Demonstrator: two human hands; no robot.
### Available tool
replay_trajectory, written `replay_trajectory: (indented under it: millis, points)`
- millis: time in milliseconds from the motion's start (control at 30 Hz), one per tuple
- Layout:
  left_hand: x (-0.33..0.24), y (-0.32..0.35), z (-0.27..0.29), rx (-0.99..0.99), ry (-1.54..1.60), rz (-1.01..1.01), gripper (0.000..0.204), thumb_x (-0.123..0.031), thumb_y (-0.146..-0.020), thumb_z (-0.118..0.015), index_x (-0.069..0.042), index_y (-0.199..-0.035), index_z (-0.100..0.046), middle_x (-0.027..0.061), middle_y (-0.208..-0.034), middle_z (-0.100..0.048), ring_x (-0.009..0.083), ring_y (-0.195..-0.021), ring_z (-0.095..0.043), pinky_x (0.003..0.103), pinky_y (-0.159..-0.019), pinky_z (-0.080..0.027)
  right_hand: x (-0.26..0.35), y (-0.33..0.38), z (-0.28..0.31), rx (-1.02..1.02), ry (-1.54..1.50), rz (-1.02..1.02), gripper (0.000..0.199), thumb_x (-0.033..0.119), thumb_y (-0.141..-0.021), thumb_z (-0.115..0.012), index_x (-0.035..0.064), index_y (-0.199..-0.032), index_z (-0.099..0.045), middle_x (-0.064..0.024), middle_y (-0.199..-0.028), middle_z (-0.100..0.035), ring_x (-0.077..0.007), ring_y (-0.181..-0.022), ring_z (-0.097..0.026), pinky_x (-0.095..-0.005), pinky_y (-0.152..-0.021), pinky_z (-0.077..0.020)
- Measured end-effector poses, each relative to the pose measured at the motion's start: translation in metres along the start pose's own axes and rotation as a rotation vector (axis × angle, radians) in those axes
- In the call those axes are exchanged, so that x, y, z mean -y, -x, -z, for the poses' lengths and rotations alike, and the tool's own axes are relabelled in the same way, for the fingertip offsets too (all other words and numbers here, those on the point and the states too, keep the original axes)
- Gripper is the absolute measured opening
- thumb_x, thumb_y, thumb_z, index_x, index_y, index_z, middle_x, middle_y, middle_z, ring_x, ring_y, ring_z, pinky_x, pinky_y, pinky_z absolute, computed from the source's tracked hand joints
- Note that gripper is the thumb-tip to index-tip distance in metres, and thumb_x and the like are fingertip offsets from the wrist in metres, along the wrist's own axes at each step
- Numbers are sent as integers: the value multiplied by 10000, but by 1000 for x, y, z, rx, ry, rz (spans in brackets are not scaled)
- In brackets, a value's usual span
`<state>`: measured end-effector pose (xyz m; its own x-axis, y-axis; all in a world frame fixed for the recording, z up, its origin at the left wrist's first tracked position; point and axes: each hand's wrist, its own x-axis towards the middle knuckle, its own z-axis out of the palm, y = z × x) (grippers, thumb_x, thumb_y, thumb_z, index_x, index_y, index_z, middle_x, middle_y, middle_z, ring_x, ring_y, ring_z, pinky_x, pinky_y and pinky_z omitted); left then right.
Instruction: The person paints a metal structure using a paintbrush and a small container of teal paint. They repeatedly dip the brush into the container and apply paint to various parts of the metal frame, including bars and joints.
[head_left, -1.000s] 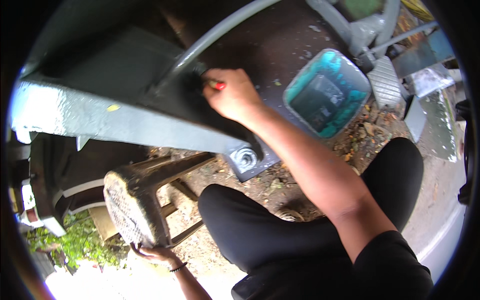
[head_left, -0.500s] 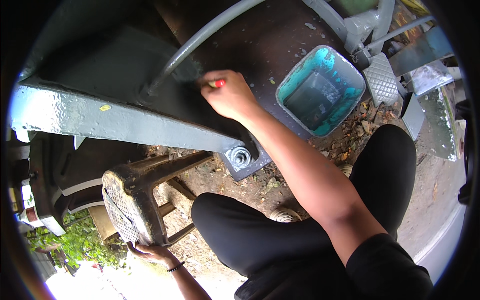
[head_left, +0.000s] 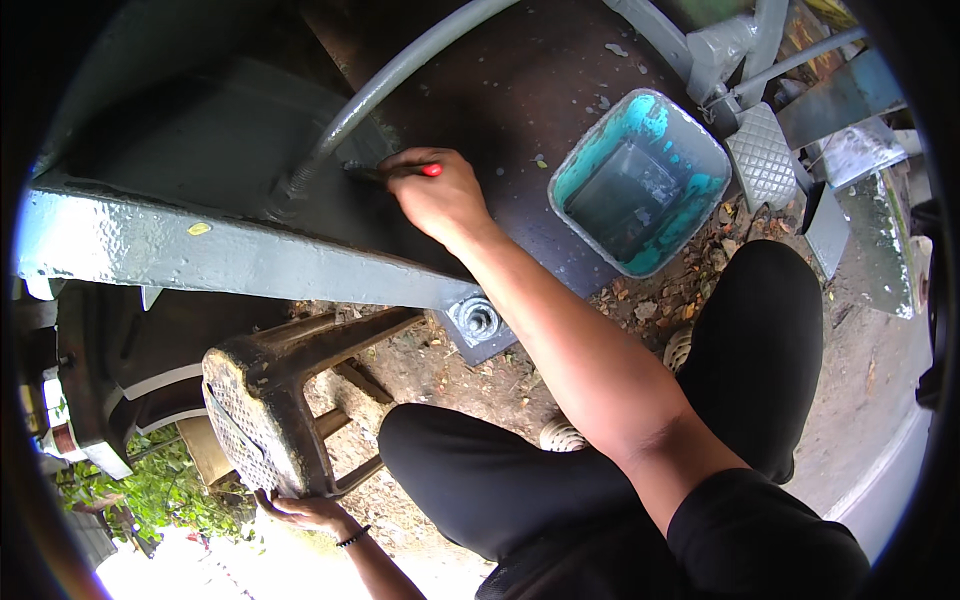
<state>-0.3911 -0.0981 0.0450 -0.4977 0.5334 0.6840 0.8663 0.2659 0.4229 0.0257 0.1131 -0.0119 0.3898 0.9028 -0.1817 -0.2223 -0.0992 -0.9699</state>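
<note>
My right hand [head_left: 440,198] is closed round a paintbrush [head_left: 405,172] with a red handle end. Its bristles are at the dark grey-painted panel [head_left: 240,150], close to the foot of a curved grey bar [head_left: 400,75]. At lower left, my left hand [head_left: 308,512] grips the seat edge of a worn brown stool [head_left: 250,420] with a woven-patterned top; some of its fingers are hidden. Right of the brush hand stands a square paint bucket [head_left: 640,185], smeared turquoise and grey inside, with grey paint at the bottom.
A glossy grey beam [head_left: 250,250] crosses below my right hand and ends at a plate with a bolt [head_left: 477,320]. Grey metal pedals [head_left: 763,160] stand beyond the bucket. Dry leaves [head_left: 650,305] lie on the soil; green plants [head_left: 150,480] grow at lower left.
My right hand has shifted slightly left and down with the paintbrush, whose bristles show more clearly now. The left hand stays at the stool.
</note>
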Motion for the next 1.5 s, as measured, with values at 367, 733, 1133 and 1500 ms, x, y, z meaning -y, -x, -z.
replay_trajectory:
  millis: [367,733,1133,1500]
  points:
    - [-12,1,2,-12,-99,32,662,-511,-1046,-251,-16,-1393,-523,241,-1374,-535,393,-1245,-526,563,-1070,-408,-8,-74,-36,-59,328,234,297,265,-883,-662,104,-1115,-755,-179,-1025,-741,-316,-974,-716,-359,-867,-536]
    - [-5,0,1,-7,-55,27,641,-493,-1051,-236,-34,-1378,-539,230,-1345,-553,383,-1206,-552,568,-1028,-431,3,-81,-43,-109,114,155,273,201,-874,-643,60,-1081,-753,-225,-1000,-730,-346,-983,-713,-388,-900,-539]
    - [-8,1,3,23,-49,25,661,-497,-1049,-248,5,-1385,-517,252,-1364,-529,400,-1247,-510,568,-1064,-396,23,3,16,-150,137,171,263,197,-882,-618,65,-1080,-728,-211,-986,-727,-359,-960,-715,-380,-847,-555]
    - [-4,1,1,-6,-38,47,627,-496,-1033,-274,-43,-1384,-527,222,-1360,-537,389,-1238,-527,572,-1057,-406,-28,22,24,-130,212,173,217,195,-848,-650,58,-1004,-714,-201,-938,-718,-374,-938,-702,-425,-833,-545]
